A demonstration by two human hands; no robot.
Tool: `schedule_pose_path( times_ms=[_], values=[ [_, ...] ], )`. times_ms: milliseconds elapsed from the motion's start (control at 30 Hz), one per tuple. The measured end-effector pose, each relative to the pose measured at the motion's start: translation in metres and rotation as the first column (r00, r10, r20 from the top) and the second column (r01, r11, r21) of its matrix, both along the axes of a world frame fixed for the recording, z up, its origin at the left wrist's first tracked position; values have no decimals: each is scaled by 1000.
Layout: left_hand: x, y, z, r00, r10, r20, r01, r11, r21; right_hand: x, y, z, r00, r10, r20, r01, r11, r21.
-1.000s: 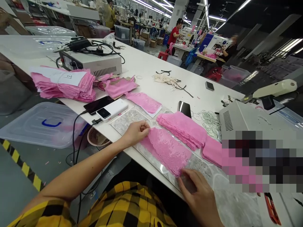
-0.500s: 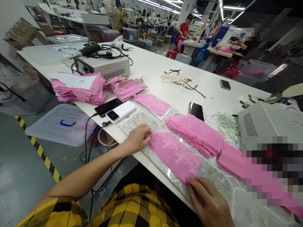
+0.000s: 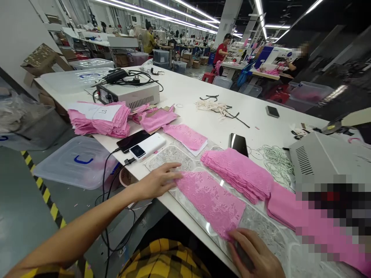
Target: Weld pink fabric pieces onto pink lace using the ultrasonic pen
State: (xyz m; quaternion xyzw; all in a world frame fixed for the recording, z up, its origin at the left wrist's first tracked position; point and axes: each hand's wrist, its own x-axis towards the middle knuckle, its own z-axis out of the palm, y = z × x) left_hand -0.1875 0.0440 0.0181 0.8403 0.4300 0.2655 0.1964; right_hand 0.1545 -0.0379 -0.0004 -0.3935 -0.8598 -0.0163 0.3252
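Note:
A pink lace fabric piece [image 3: 213, 200] lies flat on a clear template over a grey, stone-patterned board [image 3: 272, 220] at the table's near edge. My left hand [image 3: 159, 178] is at its left end, fingers stretched and apart, fingertips touching the edge. At the lower right corner, my right hand [image 3: 255, 251] pinches the lace between thumb and fingers. Just beyond it is a stack of pink lace pieces [image 3: 237, 172]. Another pink lace piece [image 3: 187, 136] rests on white paper to the upper left.
A white power bank [image 3: 149, 146] and dark phone [image 3: 133, 141] sit left, cables hanging off the edge. Farther back are a tied pink bundle [image 3: 100, 123] and a grey machine box [image 3: 130, 94]. Another phone [image 3: 238, 144], green cords [image 3: 278, 164] and a second box [image 3: 321, 162] stand right.
My left hand has shifted slightly left and its fingers have straightened and spread at the lace's end. My right hand keeps its pinch on the corner. The camera view has tilted up slightly.

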Motion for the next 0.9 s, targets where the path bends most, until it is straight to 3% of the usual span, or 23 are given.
schedule_pose_path(
  times_ms=[167, 267, 400, 567, 700, 800, 900],
  values=[
    [-15, 18, -4, 989, -143, -39, 144, 990, 5, -6, 6, 0, 997, -15, -75, 12, 999, -37],
    [-12, 25, -2, 985, -165, -49, 165, 986, 0, -2, 9, 6, 987, -32, -159, -2, 978, -210],
    [-7, 46, 16, 982, -177, -71, 173, 983, -58, 2, 29, 36, 975, -104, -194, 7, 896, -443],
    [-11, 122, 51, 990, -58, -127, 45, 994, -102, -9, 97, 78, 922, -257, -289, 68, 843, -534],
    [-19, 197, 76, 985, 83, -150, -90, 995, -42, -28, 176, 96, 890, -306, -338, 146, 893, -426],
    [-33, 232, 86, 974, 182, -137, -176, 983, 54, -52, 227, 96, 888, -282, -362, 178, 939, -294],
    [-55, 243, 78, 968, 212, -137, -197, 974, 116, -82, 252, 77, 943, -187, -276, 126, 967, -223]
  ],
)
